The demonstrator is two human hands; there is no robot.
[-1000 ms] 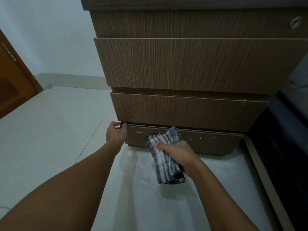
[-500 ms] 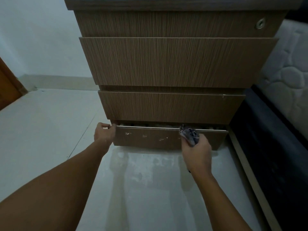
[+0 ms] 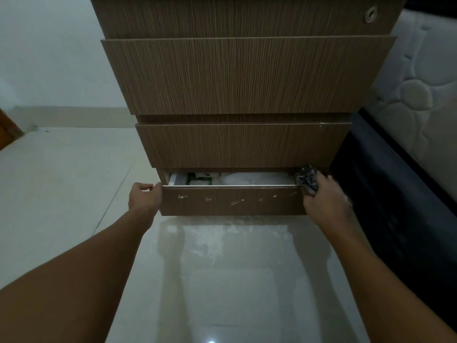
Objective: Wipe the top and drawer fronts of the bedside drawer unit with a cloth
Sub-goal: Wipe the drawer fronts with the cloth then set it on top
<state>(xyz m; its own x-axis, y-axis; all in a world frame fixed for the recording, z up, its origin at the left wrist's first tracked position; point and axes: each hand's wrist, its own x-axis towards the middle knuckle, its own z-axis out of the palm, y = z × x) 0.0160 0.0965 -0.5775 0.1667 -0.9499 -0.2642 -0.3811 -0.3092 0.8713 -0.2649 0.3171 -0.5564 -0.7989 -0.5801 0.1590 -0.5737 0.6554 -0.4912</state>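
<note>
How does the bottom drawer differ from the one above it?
Bottom drawer is pulled out, contents showing; drawer above is shut. Bottom drawer has pale scuffs; drawer above looks cleaner. Left hand and right hand, with cloth, sit at bottom drawer's ends; drawer above is untouched. Both: brown wood grain.

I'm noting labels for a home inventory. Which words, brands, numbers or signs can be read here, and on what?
No text in this view can be read.
Green and white item in the open bottom drawer: may carry print, but too small and blurred to read.
Cloth in the right hand: pattern only, no lettering seen.
</note>
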